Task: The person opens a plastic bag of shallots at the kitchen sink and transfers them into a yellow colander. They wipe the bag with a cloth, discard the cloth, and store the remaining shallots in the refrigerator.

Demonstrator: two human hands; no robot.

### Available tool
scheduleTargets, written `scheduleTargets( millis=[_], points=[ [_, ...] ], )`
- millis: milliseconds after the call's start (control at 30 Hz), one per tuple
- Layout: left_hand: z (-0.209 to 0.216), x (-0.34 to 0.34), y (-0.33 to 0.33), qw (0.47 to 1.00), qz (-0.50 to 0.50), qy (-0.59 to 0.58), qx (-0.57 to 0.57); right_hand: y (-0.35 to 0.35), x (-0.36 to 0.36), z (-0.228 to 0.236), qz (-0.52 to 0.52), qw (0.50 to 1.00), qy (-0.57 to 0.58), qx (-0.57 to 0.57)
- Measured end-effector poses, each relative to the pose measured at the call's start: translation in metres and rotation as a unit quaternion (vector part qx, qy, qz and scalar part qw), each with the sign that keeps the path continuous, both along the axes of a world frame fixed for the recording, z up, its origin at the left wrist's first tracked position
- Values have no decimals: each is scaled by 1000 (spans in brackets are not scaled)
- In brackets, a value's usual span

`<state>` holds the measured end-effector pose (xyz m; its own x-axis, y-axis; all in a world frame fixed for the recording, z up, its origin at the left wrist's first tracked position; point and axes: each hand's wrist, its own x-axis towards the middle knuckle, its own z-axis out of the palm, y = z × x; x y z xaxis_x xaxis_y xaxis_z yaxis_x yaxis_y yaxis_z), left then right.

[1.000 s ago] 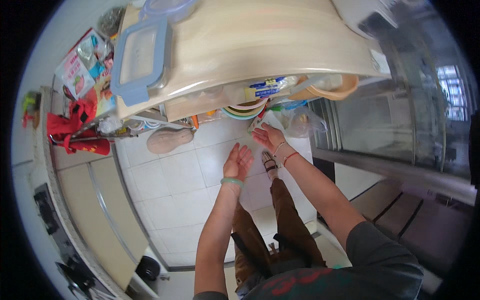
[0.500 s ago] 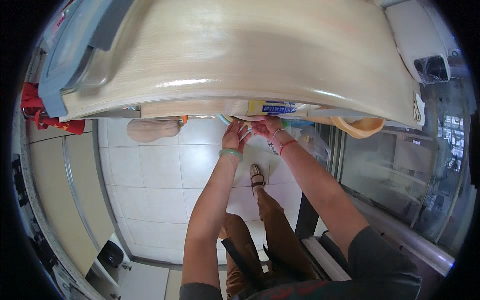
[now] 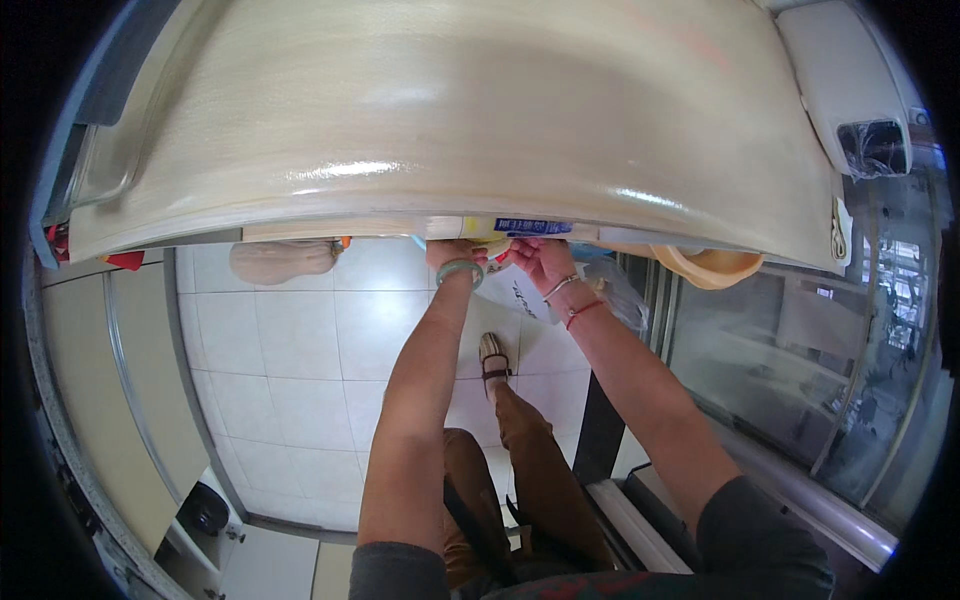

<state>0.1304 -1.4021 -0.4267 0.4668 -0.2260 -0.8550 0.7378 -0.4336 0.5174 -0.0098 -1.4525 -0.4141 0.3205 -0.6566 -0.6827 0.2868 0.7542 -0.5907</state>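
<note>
Just below the front edge of the pale wooden top, my left hand point(image 3: 452, 253) and my right hand point(image 3: 546, 262) are close together. A white plastic bag point(image 3: 518, 296) with dark print hangs between them. My right fingers are pinched on its upper part, near some red at its mouth. The left fingers are curled in at the bag's other side, partly hidden. A green bangle circles my left wrist; a bracelet and red cord are on the right one.
The glossy wooden top point(image 3: 470, 110) overhangs the hands. A yellow and blue package point(image 3: 530, 226) lies under its edge. An orange basin point(image 3: 708, 266) and clear plastic bag point(image 3: 612, 292) are to the right, a butternut squash point(image 3: 283, 262) to the left. Glass doors point(image 3: 770, 340) stand at right.
The white plastic bag has come into view between my hands. My open fingers have closed in on it. The view has shifted slightly, and the squash sits further left in it.
</note>
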Motion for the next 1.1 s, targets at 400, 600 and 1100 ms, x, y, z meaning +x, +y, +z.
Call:
scheduleTargets(
  millis=[400, 600, 1100],
  points=[
    [35, 19, 87, 918, -54, -391, -25, 9, 6, 2, -11, 1000, 21, -14],
    [78, 10, 186, 951, 51, -288, -105, 24, 18, -6, 8, 997, 77, -16],
    [159, -16, 381, 941, 311, -34, -133, 98, 42, 24, 254, 959, 38, 117]
  ],
)
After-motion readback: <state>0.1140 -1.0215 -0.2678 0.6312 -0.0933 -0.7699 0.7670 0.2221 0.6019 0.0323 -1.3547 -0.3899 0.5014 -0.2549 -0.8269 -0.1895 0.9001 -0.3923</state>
